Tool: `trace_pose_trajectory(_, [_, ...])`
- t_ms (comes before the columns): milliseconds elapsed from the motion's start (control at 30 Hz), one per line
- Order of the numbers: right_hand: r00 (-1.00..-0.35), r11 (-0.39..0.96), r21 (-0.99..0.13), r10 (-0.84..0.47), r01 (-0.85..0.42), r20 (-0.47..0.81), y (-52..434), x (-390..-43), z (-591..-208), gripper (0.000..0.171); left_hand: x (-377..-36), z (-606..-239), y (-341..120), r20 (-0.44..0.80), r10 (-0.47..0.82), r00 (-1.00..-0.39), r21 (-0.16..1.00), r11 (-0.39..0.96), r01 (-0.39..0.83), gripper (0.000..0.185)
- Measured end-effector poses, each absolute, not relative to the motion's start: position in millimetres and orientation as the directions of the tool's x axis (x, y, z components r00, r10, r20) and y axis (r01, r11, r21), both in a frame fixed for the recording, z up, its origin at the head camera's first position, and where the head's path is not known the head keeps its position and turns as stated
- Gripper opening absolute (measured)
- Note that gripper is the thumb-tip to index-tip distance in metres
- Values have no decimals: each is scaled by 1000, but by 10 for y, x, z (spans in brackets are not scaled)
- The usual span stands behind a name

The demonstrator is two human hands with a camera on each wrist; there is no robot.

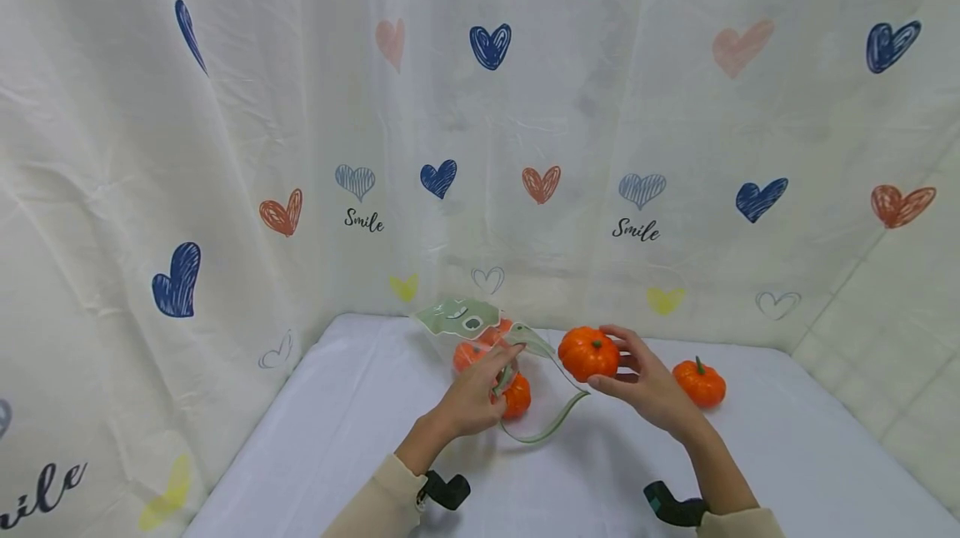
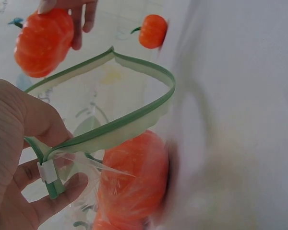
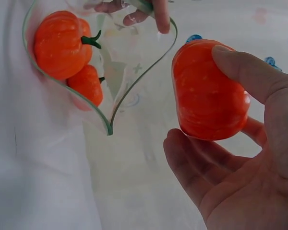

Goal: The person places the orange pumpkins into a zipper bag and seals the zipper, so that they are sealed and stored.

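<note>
My left hand (image 1: 480, 392) pinches the green zip rim (image 2: 110, 129) of a clear plastic bag (image 1: 498, 355), holding its mouth open. Inside the bag lie small orange pumpkins (image 3: 62, 45), (image 3: 86, 85). My right hand (image 1: 648, 384) grips another orange pumpkin (image 1: 588, 353) between thumb and fingers, just right of the bag's open mouth (image 3: 134, 72). In the right wrist view that pumpkin (image 3: 209, 91) fills my palm. A further small pumpkin (image 1: 699, 381) with a green stem sits on the table to the right of my right hand.
A white cloth covers the table (image 1: 360, 438). A cream curtain (image 1: 525, 105) printed with hearts and the word "Smile" hangs close behind and along the left side. A tiled wall (image 1: 892, 338) stands at the right.
</note>
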State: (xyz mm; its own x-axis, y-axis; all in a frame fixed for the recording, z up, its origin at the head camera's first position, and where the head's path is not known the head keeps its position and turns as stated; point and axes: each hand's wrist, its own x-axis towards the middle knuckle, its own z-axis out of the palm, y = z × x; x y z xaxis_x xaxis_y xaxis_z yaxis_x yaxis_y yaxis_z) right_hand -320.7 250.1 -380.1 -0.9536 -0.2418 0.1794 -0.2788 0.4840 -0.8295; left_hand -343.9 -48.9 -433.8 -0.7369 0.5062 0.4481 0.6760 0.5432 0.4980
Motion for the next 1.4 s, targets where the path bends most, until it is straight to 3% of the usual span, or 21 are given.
trace_pose_trajectory(600, [-920, 471, -814, -344, -341, 186, 2343, -3084, -3735, 78, -3434, -4338, -490, 433, 501, -749, 510, 550, 662, 85])
trace_pose_trajectory(1400, [-887, 500, -795, -452, -344, 99, 2178, -3106, -3855, 77, -3436, -4354, -508, 443, 504, -741, 526, 523, 670, 85])
